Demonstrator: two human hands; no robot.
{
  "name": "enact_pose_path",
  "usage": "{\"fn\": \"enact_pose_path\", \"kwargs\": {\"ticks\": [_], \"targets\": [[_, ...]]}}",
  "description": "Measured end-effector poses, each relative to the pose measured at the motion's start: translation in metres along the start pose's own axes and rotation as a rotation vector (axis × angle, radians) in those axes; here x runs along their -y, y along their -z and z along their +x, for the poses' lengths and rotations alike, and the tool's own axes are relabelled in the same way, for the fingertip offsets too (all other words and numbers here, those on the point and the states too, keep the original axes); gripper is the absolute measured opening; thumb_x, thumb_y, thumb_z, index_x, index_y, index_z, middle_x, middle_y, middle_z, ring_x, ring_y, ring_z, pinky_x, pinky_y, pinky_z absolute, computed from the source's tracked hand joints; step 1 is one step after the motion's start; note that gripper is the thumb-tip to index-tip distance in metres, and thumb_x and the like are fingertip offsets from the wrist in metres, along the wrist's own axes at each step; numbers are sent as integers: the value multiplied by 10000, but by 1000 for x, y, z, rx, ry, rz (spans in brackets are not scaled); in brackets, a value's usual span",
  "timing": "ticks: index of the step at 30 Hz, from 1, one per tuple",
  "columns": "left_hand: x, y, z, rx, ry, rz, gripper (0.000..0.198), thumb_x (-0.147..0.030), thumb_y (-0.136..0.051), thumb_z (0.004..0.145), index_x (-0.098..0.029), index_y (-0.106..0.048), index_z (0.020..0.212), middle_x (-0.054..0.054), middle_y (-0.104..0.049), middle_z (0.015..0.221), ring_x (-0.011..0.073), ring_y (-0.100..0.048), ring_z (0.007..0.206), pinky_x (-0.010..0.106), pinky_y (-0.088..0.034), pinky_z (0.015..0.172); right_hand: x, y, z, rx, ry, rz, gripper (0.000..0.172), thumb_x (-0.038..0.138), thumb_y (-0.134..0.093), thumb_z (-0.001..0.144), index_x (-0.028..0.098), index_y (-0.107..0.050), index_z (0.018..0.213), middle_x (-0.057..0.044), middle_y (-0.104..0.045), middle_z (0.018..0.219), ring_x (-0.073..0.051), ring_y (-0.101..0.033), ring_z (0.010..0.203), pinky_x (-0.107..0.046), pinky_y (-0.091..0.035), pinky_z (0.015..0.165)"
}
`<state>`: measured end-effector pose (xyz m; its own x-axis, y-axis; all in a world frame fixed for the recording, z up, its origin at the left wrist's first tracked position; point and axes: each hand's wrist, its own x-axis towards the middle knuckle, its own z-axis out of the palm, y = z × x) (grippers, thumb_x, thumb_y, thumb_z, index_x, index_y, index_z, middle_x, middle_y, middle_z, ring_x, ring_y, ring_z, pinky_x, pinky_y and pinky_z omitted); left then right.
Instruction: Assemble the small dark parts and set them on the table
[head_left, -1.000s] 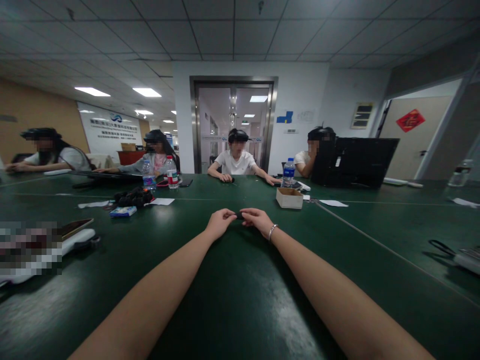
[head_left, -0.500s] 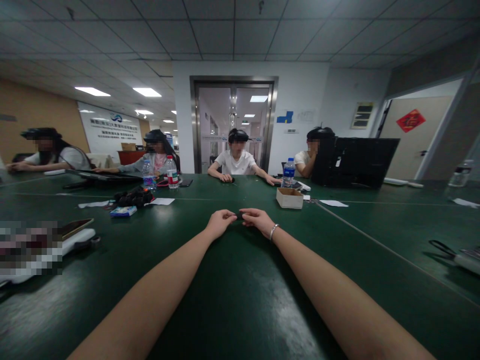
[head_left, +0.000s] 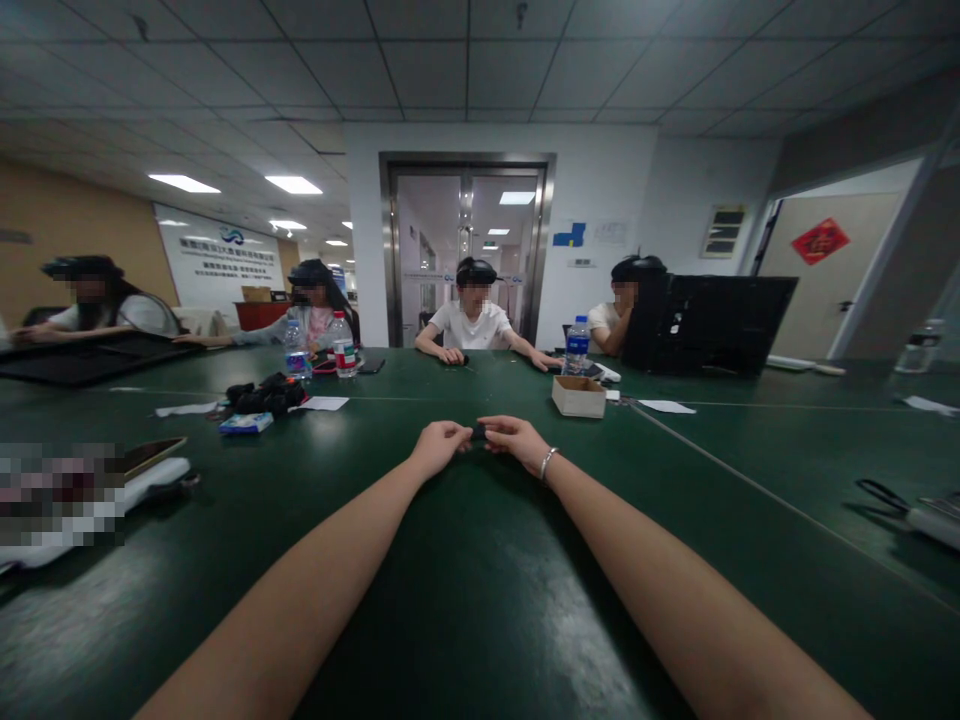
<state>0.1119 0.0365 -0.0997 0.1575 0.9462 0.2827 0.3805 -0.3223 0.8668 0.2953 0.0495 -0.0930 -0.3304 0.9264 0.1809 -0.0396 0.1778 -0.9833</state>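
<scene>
A small black object (head_left: 478, 433) is pinched between my two hands, just above or on the green table (head_left: 480, 560); its kind is too small and dark to make out. My left hand (head_left: 440, 447) grips its left end with thumb and fingertips. From the other side my right hand (head_left: 516, 440), with a silver bracelet (head_left: 549, 462) at the wrist, holds the right end, fingers bent and closed on it. My fingers hide part of the object.
An open cardboard box (head_left: 579, 397) stands right of my hands. Beyond it are a blue-labelled bottle (head_left: 577, 345) and a black monitor (head_left: 709, 322). Black gear (head_left: 266, 395) and a blue-white packet (head_left: 246, 423) lie left. Several people sit around the table.
At the far left, a large flat black panel has been lowered and shifted leftward near the seated people. My hands and the small black object stay almost in place.
</scene>
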Motion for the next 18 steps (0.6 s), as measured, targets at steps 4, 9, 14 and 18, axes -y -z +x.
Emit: {"fn": "enact_pose_path", "kwargs": {"ticks": [4, 9, 14, 18], "targets": [[-4, 0, -2, 0, 29, -34, 340, -434, -499, 766, -121, -622, 817, 46, -650, 654, 115, -563, 564, 230, -427, 556, 0, 0, 0, 3, 5, -15, 308, 101, -664, 673, 180, -654, 971, -28, -633, 873, -63, -602, 590, -178, -486, 544], [-3, -1, -2, -52, -34, -44, 288, -353, -600, 712, -140, -600, 906, 33, -645, 676, 127, -584, 617, 248, -445, 611, 0, -1, 1, -6, -18, 12, 303, 89, -667, 661, 172, -655, 953, -26, -637, 859, -60, -597, 569, -171, -480, 524], [4, 0, 0, -77, -112, 3, 292, -350, -646, 676, -165, -610, 900, 40, -660, 765, 138, -598, 694, 266, -454, 672, -1, -1, 2, -18, -36, 11, 285, 119, -679, 663, 159, -657, 945, -2, -636, 733, -53, -568, 515, -172, -474, 507], [4, 0, 0, -95, -139, -14, 317, -305, -686, 637, -176, -603, 914, 33, -662, 790, 130, -598, 694, 265, -461, 684, -3, 0, 4, -50, -53, -4, 193, 184, -687, 678, 133, -663, 863, 0, -632, 647, -48, -538, 470, -171, -463, 491]]}}
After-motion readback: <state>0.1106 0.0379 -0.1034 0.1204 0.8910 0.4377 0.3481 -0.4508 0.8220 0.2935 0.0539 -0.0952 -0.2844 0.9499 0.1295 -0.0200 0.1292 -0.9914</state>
